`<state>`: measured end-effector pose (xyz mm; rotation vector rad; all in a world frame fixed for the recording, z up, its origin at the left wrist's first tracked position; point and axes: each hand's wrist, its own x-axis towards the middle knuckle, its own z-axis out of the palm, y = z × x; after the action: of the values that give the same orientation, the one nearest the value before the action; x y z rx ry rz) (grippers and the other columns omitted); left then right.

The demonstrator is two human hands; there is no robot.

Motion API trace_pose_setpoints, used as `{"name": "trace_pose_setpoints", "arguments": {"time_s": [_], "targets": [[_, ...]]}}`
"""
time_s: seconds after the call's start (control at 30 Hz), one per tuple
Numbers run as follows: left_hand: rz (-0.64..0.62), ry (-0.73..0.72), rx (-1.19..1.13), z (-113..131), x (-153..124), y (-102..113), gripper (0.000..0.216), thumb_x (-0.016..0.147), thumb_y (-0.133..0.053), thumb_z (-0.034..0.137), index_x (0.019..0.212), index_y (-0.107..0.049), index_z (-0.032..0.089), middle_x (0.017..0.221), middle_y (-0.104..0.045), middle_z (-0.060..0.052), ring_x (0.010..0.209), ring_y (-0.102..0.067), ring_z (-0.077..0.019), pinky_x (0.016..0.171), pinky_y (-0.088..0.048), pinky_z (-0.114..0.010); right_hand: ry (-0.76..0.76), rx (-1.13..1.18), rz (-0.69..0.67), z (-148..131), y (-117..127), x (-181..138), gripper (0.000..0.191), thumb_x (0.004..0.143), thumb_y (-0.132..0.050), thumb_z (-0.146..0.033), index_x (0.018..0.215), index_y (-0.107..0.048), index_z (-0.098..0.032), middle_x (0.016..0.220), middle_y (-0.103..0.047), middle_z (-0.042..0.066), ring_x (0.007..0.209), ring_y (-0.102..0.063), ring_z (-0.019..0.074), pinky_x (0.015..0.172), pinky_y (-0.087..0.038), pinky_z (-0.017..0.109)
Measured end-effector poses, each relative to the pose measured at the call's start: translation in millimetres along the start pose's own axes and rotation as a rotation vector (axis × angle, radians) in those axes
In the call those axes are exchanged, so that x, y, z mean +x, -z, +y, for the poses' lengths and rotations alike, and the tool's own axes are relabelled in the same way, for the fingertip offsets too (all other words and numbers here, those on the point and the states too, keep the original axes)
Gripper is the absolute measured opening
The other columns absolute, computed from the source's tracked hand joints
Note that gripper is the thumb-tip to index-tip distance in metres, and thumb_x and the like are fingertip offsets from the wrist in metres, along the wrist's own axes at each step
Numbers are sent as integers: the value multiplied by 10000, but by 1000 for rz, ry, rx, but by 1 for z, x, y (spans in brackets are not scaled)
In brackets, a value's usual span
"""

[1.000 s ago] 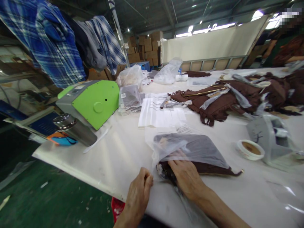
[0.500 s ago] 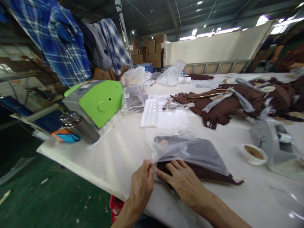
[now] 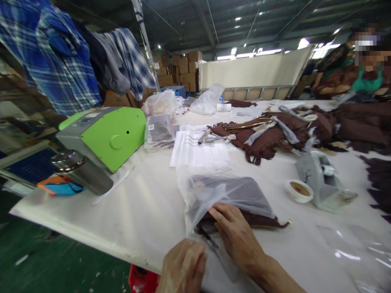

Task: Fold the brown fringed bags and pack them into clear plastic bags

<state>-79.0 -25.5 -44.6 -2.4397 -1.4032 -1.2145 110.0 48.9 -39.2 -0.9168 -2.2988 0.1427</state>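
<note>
A brown fabric bag [image 3: 261,221] with a gold-tipped strap end lies partly inside a clear plastic bag [image 3: 244,191] on the table in front of me. My right hand [image 3: 240,234] rests over its near side, fingers extended and close together at the plastic's edge. Under that hand a dark strap and loose plastic trail towards me. My left hand [image 3: 185,264] is closed, low and left of the brown bag, beside the near edge of the plastic; it seems to grip this film, though its fingertips are hidden.
White sheets [image 3: 198,148] lie behind the plastic bag. A green and grey machine [image 3: 114,138] and a steel flask [image 3: 87,173] stand left. Brown fabric goods [image 3: 262,136] are heaped behind, right of a tape dispenser [image 3: 314,183] and tape roll [image 3: 299,190]. A person [image 3: 363,77] is far right.
My left hand has moved down towards me from the plastic bag's edge. The right hand has stayed on the brown bag, its fingers now drawn closer together. The view has turned slightly right.
</note>
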Motion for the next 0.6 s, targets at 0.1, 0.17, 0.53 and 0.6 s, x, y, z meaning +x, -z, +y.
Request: {"name": "trace_pose_setpoints", "arguments": {"time_s": [0.1, 0.17, 0.53, 0.6], "targets": [[-134, -138, -32, 13, 24, -26, 239, 974, -358, 164, 1074, -574, 174, 957, -701, -72, 852, -674, -176, 766, -553, -267, 17, -125, 153, 23, 26, -37, 382, 931, -481, -122, 1292, -556, -218, 1226, -616, 74, 1184, -518, 205, 1023, -400, 375], [-215, -199, 1, 19, 41, -46, 271, 973, -371, 167, 1148, -577, 156, 1140, -675, -87, 1029, -640, -201, 907, -524, -304, -70, -235, 241, 46, 43, -65, 357, 918, -525, -178, 1261, -585, -256, 1207, -627, 62, 1168, -536, 220, 1028, -400, 403], [-439, -350, 118, 46, 91, -140, 441, 927, -400, 106, 1363, -464, 76, 1314, -593, -146, 1189, -575, -240, 988, -488, -346, -847, 124, 79, 109, 60, -87, 323, 821, -519, -371, 1076, -639, -214, 869, -696, 37, 796, -660, 202, 778, -503, 317], [-448, -307, 115, 44, 88, -157, 490, 875, -405, 55, 1359, -476, 90, 1276, -624, -142, 1124, -623, -223, 940, -518, -308, -829, 72, 60, 105, 59, -74, 196, 781, -550, -293, 924, -669, -232, 713, -663, 0, 692, -634, 185, 680, -476, 276]]}}
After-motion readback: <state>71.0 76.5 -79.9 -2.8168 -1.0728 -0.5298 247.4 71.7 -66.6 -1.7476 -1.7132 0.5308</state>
